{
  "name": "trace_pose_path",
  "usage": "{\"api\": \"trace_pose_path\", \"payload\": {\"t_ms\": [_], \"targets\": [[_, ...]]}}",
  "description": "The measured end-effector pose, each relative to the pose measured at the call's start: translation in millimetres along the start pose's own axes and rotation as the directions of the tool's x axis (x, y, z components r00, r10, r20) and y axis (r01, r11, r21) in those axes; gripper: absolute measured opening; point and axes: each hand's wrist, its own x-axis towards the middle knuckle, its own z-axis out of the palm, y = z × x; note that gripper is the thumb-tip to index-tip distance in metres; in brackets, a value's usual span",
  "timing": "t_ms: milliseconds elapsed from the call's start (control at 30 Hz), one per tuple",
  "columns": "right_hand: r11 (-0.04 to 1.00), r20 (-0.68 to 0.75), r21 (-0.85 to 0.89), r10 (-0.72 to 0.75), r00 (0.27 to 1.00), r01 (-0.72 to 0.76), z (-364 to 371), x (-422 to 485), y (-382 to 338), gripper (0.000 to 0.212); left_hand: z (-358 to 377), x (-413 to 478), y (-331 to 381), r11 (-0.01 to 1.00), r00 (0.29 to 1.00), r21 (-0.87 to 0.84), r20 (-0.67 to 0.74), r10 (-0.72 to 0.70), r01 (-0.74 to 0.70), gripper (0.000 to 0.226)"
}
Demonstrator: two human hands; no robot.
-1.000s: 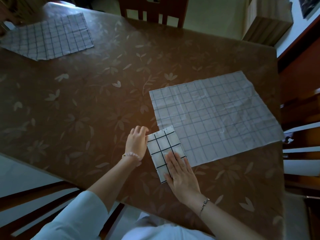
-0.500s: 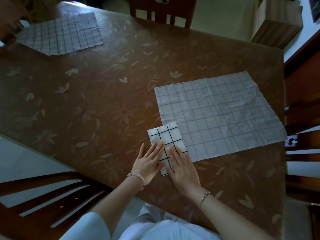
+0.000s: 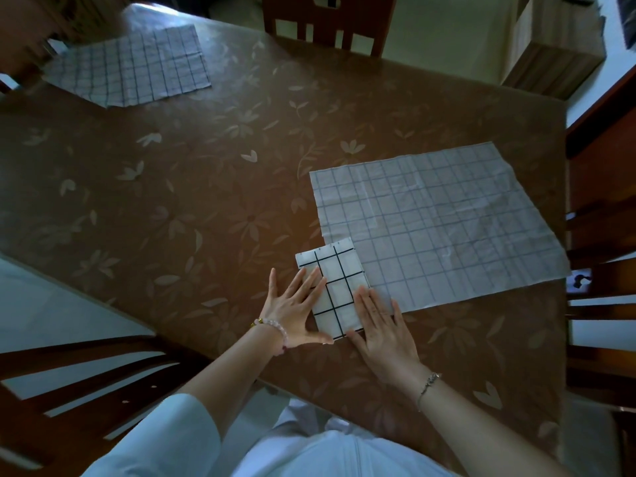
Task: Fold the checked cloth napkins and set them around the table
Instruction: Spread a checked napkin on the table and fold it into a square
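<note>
Pressing flat on a small folded napkin, both hands lie with straight fingers and grip nothing. The left hand has its fingers spread apart over the napkin's left part, and its thumb runs along the napkin's near edge. The right hand rests palm down, fingers close together, on the napkin's right edge, with its fingertips reaching onto the cloth beside it.

The folded napkin is white with bold dark checks. It sits on the table close to the near edge, towards the right. Its far right part overlaps the near left corner of a large unfolded napkin. This one is spread flat and creased, and it reaches almost to the table's right edge. A third checked napkin lies well apart from the others at the far left corner of the table. It is laid out flat, with one side running to a point.

The table top is brown with a pale leaf and flower pattern. A bead bracelet circles the left wrist and a thin chain bracelet the right wrist. A light sleeve covers the left upper arm. Wooden chairs stand at the far edge, at the near left and along the right edge. A pale wooden cabinet stands beyond the far right corner.
</note>
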Motion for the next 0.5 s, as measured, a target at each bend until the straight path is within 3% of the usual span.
{"api": "trace_pose_path", "payload": {"t_ms": [300, 400, 500], "targets": [[1.0, 0.023, 0.003, 0.009, 1.0, -0.009, 1.0, 0.3, 0.2, 0.07, -14.1, 11.0, -2.2, 0.999, 0.99, -0.016, 0.134, -0.041, 0.044, 0.123], [0.999, 0.016, 0.027, -0.019, 1.0, 0.019, 0.2, 1.3, -0.1, 0.079, -16.3, 3.9, 1.8, 0.999, 0.996, -0.039, 0.084, -0.032, 0.035, 0.118], [0.999, 0.079, 0.038, -0.026, 0.997, 0.023, -7.1, 1.1, -2.0, 0.095, -10.9, -13.3, 17.1, 0.997, 0.997, -0.072, -0.074, 0.034, -0.04, 0.097]]}}
